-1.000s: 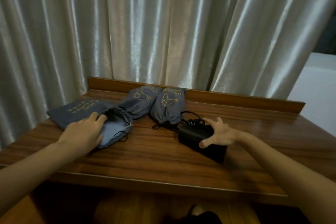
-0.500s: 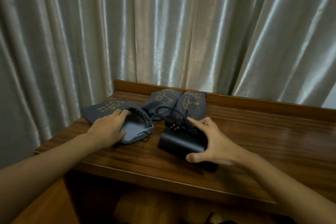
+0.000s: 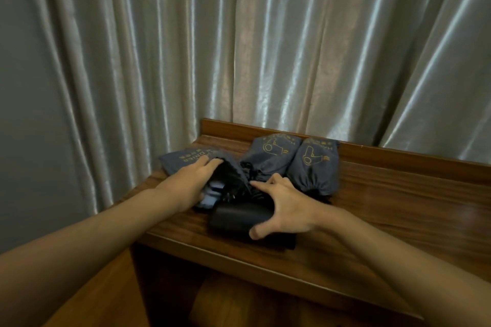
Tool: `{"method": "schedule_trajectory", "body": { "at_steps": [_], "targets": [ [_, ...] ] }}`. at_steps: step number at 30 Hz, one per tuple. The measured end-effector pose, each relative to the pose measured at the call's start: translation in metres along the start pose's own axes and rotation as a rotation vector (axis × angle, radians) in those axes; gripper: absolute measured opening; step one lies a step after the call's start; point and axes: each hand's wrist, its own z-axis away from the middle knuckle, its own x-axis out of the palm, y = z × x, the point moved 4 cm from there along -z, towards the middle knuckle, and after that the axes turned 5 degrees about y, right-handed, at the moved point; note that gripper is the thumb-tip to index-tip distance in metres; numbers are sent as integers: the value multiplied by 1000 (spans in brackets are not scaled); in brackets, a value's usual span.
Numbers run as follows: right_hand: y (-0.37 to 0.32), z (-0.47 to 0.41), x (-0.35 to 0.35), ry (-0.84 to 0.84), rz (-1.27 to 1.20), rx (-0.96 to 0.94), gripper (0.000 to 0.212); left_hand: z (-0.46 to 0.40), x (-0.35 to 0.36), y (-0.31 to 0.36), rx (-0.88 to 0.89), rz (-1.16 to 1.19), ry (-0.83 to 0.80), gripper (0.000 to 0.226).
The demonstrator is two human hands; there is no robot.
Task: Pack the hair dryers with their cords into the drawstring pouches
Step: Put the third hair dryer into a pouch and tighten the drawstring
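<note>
Three pouches are laid on the table point(image 3: 398, 207) before the curtain point(image 3: 265, 48). The open pouch point(image 3: 186, 160) is placed far left, the middle pouch point(image 3: 271, 152) to its right, and the right pouch point(image 3: 316, 164) beside that. The hair dryer point(image 3: 239, 216) is set nearer, in front of the middle pouch, with the cord point(image 3: 236, 183) bunched at the open pouch's mouth, between the left hand point(image 3: 188, 183) and the right hand point(image 3: 287, 206).

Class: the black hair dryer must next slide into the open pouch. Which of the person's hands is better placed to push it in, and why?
Right. The right hand already grips the hair dryer beside the open pouch, whose mouth the left hand holds.
</note>
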Motion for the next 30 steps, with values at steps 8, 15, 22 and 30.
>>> {"method": "schedule_trajectory", "body": {
  "at_steps": [8,15,22,30],
  "targets": [
    [-18,-33,-12,56,-569,426,73,20,-6,10,-48,180,285,63],
    [-24,-43,4,280,-233,514,87,21,-5,5,-110,229,525,32],
    [-54,-54,23,365,40,180,100,9,1,28,-186,206,476,17],
    [-36,-71,42,296,-137,153,106,25,31,19,-234,391,538,16]
  ]
}}
